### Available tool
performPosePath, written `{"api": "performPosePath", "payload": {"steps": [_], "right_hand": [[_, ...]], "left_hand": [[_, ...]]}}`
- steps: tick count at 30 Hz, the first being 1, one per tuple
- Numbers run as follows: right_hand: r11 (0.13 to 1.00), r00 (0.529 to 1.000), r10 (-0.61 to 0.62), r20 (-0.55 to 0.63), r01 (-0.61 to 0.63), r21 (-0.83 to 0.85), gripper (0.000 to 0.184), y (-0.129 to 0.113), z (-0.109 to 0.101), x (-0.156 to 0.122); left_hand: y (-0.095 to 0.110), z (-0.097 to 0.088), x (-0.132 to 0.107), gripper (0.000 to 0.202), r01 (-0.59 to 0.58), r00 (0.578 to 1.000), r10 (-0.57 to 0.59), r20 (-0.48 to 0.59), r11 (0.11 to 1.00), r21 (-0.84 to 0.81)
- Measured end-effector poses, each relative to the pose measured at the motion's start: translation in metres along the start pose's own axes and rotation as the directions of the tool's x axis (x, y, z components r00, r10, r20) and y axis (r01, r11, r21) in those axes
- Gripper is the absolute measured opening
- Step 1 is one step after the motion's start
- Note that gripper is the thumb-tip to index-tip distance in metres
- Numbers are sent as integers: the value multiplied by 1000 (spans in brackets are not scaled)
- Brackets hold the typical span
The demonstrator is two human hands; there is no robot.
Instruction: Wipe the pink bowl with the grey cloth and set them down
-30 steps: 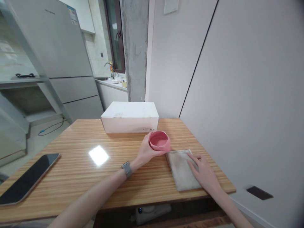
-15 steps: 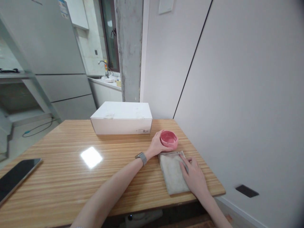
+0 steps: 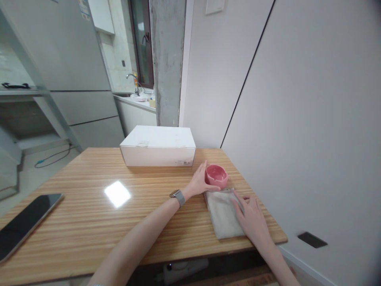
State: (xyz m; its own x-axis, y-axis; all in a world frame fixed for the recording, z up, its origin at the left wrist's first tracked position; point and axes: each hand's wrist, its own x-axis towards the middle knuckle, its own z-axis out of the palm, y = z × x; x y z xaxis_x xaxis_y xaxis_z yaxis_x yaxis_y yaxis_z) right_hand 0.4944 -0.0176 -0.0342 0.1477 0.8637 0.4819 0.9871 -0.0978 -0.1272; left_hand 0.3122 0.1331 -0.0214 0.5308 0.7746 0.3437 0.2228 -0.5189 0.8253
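My left hand (image 3: 200, 183), with a watch on the wrist, curls round the side of a small pink bowl (image 3: 216, 175) that sits on the wooden table (image 3: 89, 222) at its far right. Just in front of the bowl lies a folded grey cloth (image 3: 222, 212). My right hand (image 3: 251, 214) rests flat on the cloth's right half, fingers stretched out and pointing toward the bowl.
A white cardboard box (image 3: 158, 145) stands at the table's back edge, left of the bowl. A dark phone (image 3: 25, 224) lies at the near left. The white wall runs close along the table's right side. A fridge and a kitchen counter with a tap are behind.
My left hand has carried the pink bowl to the right and down, from above the table to the tabletop behind the cloth. My right hand has stayed on the cloth.
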Motion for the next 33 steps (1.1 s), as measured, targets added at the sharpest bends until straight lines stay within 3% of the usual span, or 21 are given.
{"api": "performPosePath", "payload": {"steps": [4,8,10,13,17,19,23,33], "right_hand": [[996,985,-35,-167,48,73,42,-29,-17,6],[955,963,-142,-231,195,225,31,-86,-25,11],[910,959,-207,-192,260,322,27,-118,-23,9],[881,960,-280,-22,266,391,25,-161,-12,-3],[922,940,-300,163,242,303,28,-190,7,-20],[934,934,-296,202,239,266,27,-194,13,-24],[940,934,-290,210,236,247,26,-193,17,-27],[933,931,-300,207,240,269,24,-191,15,-30]], "left_hand": [[17,-39,-31,77,-16,1000,18,-16,996,85],[35,-92,-75,45,-55,998,61,-19,969,240],[40,-113,-101,32,8,1000,-7,-4,943,333],[39,-131,-142,31,143,987,-157,-20,831,537],[28,-134,-187,34,277,951,-284,-125,594,755],[23,-131,-201,36,292,942,-307,-137,546,785],[21,-127,-214,42,289,938,-324,-122,540,790],[18,-125,-214,41,320,935,-314,-167,534,782]]}}
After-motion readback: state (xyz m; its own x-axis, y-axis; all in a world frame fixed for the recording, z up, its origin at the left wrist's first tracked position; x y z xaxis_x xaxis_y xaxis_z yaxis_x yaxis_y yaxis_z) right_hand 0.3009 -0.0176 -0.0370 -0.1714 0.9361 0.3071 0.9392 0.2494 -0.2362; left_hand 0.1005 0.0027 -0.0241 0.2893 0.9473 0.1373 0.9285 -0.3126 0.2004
